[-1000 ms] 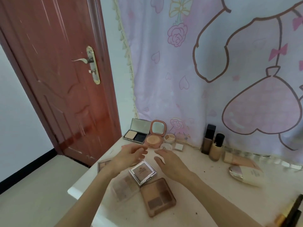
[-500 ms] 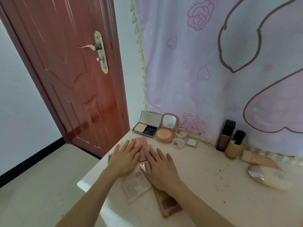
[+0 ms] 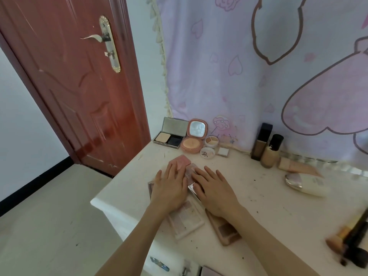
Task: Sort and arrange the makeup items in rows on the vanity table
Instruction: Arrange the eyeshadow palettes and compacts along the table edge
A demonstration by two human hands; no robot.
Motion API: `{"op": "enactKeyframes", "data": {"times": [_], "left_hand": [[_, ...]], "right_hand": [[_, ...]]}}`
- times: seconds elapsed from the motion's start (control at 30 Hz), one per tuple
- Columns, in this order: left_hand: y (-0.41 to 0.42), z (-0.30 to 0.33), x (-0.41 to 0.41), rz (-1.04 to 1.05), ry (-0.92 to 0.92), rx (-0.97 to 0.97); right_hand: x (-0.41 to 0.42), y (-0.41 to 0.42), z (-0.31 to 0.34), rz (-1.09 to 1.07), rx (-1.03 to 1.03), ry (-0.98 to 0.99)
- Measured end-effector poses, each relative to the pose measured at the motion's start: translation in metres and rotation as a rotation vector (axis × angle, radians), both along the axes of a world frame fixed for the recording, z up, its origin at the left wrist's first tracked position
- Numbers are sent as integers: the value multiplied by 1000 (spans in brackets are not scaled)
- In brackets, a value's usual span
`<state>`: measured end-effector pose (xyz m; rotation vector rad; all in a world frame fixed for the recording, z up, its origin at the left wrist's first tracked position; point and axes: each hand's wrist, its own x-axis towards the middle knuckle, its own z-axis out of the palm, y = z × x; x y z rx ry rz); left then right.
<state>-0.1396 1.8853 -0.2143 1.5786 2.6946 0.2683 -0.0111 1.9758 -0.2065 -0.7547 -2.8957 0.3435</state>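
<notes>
My left hand (image 3: 169, 188) lies flat, fingers spread, on a pink compact (image 3: 182, 161) and a pale eyeshadow palette (image 3: 187, 220). Beside it my right hand (image 3: 215, 190) lies flat on a silver-edged compact (image 3: 192, 188) and a small pink case (image 3: 190, 170); a brown eyeshadow palette (image 3: 227, 230) sticks out under its wrist. Neither hand grips anything. Along the back stand an open grey powder compact (image 3: 171, 134), an open peach mirror compact (image 3: 194, 138), a three-colour pot (image 3: 211, 140), a white jar (image 3: 207, 152) and a small white square (image 3: 223, 151).
Two foundation bottles (image 3: 267, 146) stand at the curtain, with a pink tube (image 3: 294, 166) and a white bottle (image 3: 306, 184) lying to the right. Makeup brushes (image 3: 350, 242) lie at the right edge. A red door (image 3: 69, 76) is left of the white vanity table (image 3: 268, 206).
Both hands have come down from hovering above the compacts to lying flat on them. The view has tilted down and closer to the table.
</notes>
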Motion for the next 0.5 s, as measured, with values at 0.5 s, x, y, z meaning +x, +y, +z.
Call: {"op": "enactKeyframes", "data": {"times": [0.5], "left_hand": [[-18, 17, 64, -353, -63, 196]], "right_hand": [[103, 0, 20, -316, -222, 219]]}}
